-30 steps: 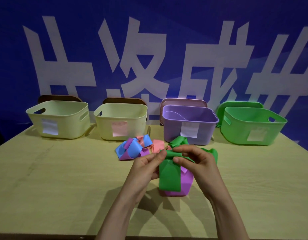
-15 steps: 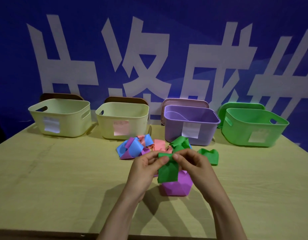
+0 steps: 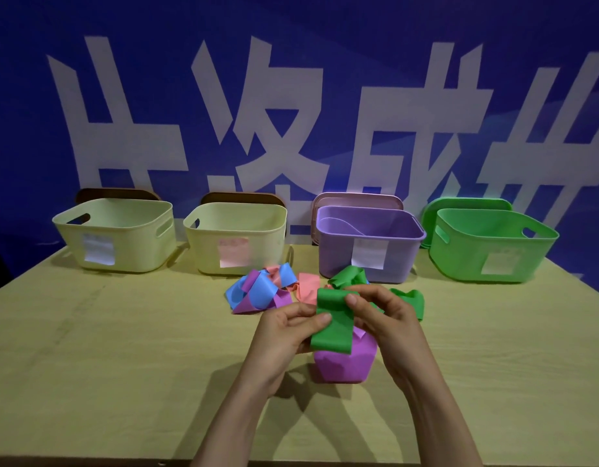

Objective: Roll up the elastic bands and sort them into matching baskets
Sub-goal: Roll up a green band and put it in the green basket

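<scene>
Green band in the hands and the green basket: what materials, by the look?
Green band: likely thin latex or rubber sheet, matte; it curls and drapes limply.
Green basket: likely moulded plastic, smooth; rigid walls, cut-out handles.

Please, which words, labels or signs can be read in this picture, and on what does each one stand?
Blue wall: four large white Chinese characters, lower parts hidden; the third looks like "成", the rest I cannot read surely.
Paper labels on the left cream basket, second cream basket, purple basket and green basket: too blurred to read.
</scene>
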Tool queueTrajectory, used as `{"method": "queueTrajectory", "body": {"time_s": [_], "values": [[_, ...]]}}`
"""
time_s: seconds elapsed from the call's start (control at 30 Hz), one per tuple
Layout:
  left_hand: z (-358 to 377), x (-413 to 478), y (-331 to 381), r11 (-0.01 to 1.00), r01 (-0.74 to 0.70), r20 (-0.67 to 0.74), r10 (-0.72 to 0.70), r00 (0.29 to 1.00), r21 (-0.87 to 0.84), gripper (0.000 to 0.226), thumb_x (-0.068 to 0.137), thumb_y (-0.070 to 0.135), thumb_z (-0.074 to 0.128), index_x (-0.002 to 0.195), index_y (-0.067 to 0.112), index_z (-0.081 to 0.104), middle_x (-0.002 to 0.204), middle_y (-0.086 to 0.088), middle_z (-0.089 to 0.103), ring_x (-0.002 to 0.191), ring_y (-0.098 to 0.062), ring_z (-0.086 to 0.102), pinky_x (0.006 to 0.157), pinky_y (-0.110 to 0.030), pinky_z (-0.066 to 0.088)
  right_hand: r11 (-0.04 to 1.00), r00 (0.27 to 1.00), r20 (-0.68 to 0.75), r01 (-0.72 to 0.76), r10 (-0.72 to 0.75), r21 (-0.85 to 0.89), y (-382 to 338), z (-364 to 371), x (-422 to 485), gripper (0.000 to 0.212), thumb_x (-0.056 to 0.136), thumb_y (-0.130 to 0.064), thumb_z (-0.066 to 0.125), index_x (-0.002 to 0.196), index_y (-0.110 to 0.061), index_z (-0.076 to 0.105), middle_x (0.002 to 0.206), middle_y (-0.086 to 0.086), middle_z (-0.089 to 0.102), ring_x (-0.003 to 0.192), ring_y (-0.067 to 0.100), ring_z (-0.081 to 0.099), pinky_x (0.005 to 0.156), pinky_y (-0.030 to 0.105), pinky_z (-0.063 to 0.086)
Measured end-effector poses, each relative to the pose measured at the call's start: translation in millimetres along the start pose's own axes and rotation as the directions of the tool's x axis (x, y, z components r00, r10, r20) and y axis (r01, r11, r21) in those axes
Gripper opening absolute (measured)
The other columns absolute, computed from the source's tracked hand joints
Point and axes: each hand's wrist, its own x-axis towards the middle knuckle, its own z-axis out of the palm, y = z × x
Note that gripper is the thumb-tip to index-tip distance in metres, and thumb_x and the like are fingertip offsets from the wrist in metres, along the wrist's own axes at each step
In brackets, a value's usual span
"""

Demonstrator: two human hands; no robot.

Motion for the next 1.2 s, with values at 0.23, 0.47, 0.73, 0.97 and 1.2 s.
{"method": "queueTrajectory", "body": {"time_s": [0.23, 0.47, 0.73, 0.97, 1.2], "values": [[-2.8, 1.5, 2.4, 0.999, -0.038, -0.01, 0.038, 0.999, 0.016, 0.018, 0.078, -0.006, 0.067, 0.093, 0.004, 0.069, 0.084, -0.012, 0.074, 0.074, -0.018, 0.072, 0.066, -0.022, 0.057, 0.998, 0.998, 0.048, 0.048, -0.046, -0.044, 0.5, -4.2, 0.6, 0.031, 0.067, 0.013, 0.071, 0.076, -0.016, 0.075, 0.089, 0.004, 0.075, 0.084, 0.013, 0.068, 0.078, 0.025, 0.056], [-0.5, -0.1, 6.9, 0.999, -0.041, -0.009, 0.041, 0.999, 0.005, 0.017, 0.074, 0.012, 0.07, 0.091, 0.012, 0.071, 0.083, -0.006, 0.075, 0.074, -0.015, 0.071, 0.073, -0.03, 0.057, 0.982, 0.986, 0.098, 0.144, -0.133, -0.12, 4.0, -3.3, -0.9, 0.031, 0.067, 0.022, 0.069, 0.082, -0.006, 0.069, 0.089, 0.002, 0.071, 0.094, 0.007, 0.067, 0.08, 0.016, 0.051], [2.3, -1.4, 3.4, 0.996, -0.079, -0.088, 0.084, 0.993, 0.051, 0.022, 0.075, 0.003, 0.072, 0.094, 0.013, 0.071, 0.093, -0.008, 0.075, 0.093, -0.026, 0.069, 0.094, -0.056, 0.046, 0.972, 0.993, 0.117, -0.001, 0.029, -0.234, 1.6, 0.1, -3.0, 0.024, 0.079, -0.029, 0.066, 0.083, -0.006, 0.067, 0.07, -0.002, 0.062, 0.067, 0.005, 0.054, 0.064, 0.017, 0.042], [1.8, -1.7, 5.8, 0.995, -0.099, 0.005, 0.099, 0.995, 0.022, 0.03, 0.079, 0.0, 0.068, 0.088, 0.027, 0.075, 0.09, 0.0, 0.075, 0.084, -0.014, 0.07, 0.077, -0.031, 0.056, 0.995, 0.998, 0.056, -0.002, 0.007, -0.1, 1.9, 2.0, -3.4, 0.006, 0.085, -0.005, 0.065, 0.08, -0.005, 0.067, 0.063, -0.006, 0.062, 0.059, 0.001, 0.053, 0.056, 0.011, 0.042], [3.4, -0.3, 5.6, 0.993, -0.118, -0.005, 0.118, 0.993, 0.019, 0.016, 0.09, 0.017, 0.059, 0.098, 0.025, 0.07, 0.082, -0.004, 0.074, 0.072, -0.019, 0.07, 0.072, -0.027, 0.059, 0.998, 0.999, 0.024, -0.027, 0.028, -0.05, 3.2, 1.8, -2.8, 0.015, 0.077, 0.001, 0.069, 0.088, -0.01, 0.07, 0.083, -0.002, 0.072, 0.077, 0.012, 0.064, 0.071, 0.022, 0.054]]}}
